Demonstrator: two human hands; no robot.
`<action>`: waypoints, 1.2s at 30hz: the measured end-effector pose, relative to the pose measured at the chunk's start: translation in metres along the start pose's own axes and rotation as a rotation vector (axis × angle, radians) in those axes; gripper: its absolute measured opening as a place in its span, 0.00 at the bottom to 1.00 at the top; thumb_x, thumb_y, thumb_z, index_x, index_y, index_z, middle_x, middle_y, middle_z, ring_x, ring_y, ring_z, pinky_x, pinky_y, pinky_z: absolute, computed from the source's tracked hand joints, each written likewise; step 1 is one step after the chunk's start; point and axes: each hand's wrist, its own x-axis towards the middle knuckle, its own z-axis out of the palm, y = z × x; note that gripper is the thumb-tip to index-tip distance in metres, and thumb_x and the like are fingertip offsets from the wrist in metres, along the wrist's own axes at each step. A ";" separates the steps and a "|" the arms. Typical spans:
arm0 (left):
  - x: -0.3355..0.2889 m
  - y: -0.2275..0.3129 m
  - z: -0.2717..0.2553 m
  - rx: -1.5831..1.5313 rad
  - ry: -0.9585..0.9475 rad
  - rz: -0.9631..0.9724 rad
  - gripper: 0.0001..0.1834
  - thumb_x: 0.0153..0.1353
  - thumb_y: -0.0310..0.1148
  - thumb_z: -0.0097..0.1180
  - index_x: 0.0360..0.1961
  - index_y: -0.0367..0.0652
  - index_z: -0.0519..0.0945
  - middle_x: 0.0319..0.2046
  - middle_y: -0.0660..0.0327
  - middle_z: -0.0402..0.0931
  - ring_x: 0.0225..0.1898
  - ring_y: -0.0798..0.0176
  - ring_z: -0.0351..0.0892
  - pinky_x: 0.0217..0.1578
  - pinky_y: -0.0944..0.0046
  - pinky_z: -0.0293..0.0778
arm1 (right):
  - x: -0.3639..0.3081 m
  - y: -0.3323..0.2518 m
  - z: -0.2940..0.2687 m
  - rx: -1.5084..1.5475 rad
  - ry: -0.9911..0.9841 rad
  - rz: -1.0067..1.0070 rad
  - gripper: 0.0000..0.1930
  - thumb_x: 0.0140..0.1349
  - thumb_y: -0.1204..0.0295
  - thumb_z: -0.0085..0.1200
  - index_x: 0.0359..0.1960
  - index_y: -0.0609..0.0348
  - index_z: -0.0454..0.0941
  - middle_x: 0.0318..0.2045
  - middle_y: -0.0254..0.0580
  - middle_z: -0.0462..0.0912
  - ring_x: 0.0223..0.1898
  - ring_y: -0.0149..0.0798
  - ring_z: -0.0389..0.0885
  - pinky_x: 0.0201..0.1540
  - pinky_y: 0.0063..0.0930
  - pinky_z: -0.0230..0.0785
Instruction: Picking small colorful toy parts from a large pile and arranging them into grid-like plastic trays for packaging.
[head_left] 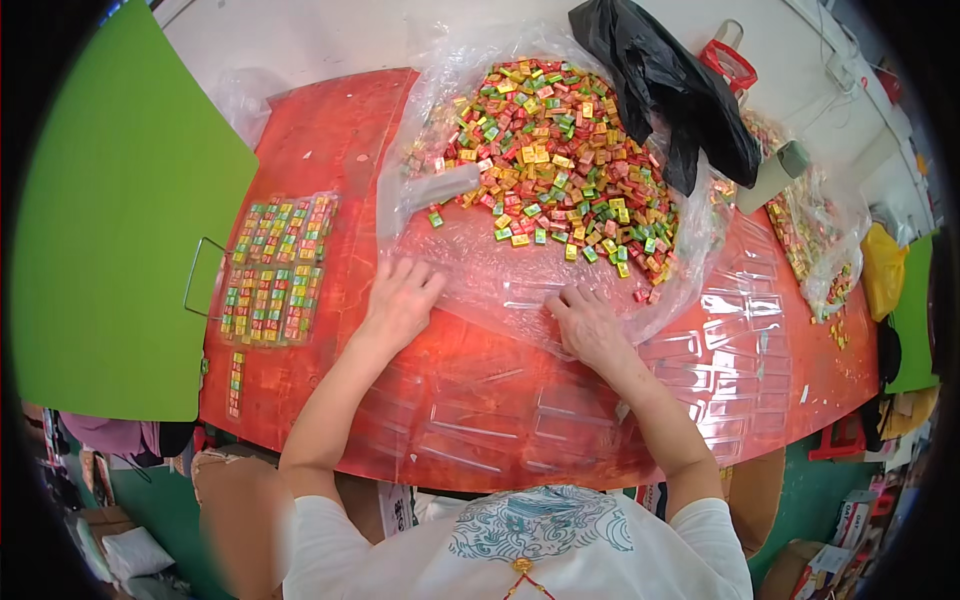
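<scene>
My left hand [405, 300] rests palm down at the near left edge of a spread clear plastic sheet [470, 255], its fingers slightly apart. Further right, my right hand [590, 325] lies on the same sheet, fingers bent and a little apart. Faint bright edges of a clear plastic tray [530, 294] show by its fingertips; whether it touches them I cannot tell. Beyond both hands, a heap of small wrapped candies [560, 150] in red, yellow, green and orange covers the sheet. A pale translucent scoop-like piece [440, 188] leans at the heap's left side.
Filled trays [275, 270] of candies lie left on the red table [340, 130], with a single row [236, 384] below them. Empty clear trays [720, 370] spread right and near. A black bag [670, 80] overhangs the heap. Another candy bag [815, 230] and a green panel [120, 220] flank the table.
</scene>
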 end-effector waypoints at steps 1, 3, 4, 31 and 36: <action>0.003 0.000 0.014 -0.001 -0.079 0.011 0.12 0.50 0.24 0.56 0.38 0.48 0.80 0.38 0.60 0.76 0.44 0.56 0.74 0.49 0.51 0.65 | -0.002 0.003 -0.001 -0.004 -0.007 0.007 0.12 0.55 0.74 0.54 0.43 0.52 0.78 0.37 0.41 0.76 0.42 0.45 0.78 0.47 0.40 0.67; 0.003 -0.001 0.031 -0.007 -0.156 0.032 0.12 0.51 0.25 0.55 0.38 0.48 0.81 0.37 0.59 0.76 0.43 0.56 0.74 0.48 0.52 0.65 | -0.007 0.005 -0.003 -0.011 -0.014 0.023 0.12 0.55 0.75 0.54 0.43 0.52 0.77 0.37 0.41 0.76 0.41 0.45 0.78 0.47 0.39 0.68; 0.001 -0.003 0.033 -0.014 -0.146 0.044 0.12 0.52 0.25 0.55 0.38 0.47 0.80 0.37 0.59 0.76 0.43 0.55 0.74 0.48 0.52 0.65 | -0.009 0.003 -0.004 -0.008 -0.022 0.019 0.12 0.55 0.75 0.54 0.43 0.52 0.78 0.38 0.42 0.77 0.42 0.45 0.78 0.47 0.39 0.68; 0.080 -0.002 0.058 -0.421 -0.360 -0.176 0.23 0.59 0.33 0.57 0.56 0.42 0.73 0.48 0.49 0.73 0.52 0.43 0.75 0.49 0.46 0.70 | 0.088 0.028 0.011 0.189 0.119 0.122 0.14 0.58 0.71 0.58 0.45 0.59 0.78 0.37 0.49 0.76 0.39 0.52 0.79 0.42 0.45 0.72; 0.085 0.004 0.058 -0.230 -0.422 -0.209 0.22 0.56 0.39 0.62 0.51 0.42 0.76 0.46 0.50 0.76 0.52 0.48 0.77 0.49 0.47 0.68 | 0.090 -0.002 0.009 0.042 0.028 0.138 0.12 0.57 0.63 0.60 0.37 0.57 0.78 0.37 0.45 0.76 0.41 0.46 0.79 0.42 0.40 0.66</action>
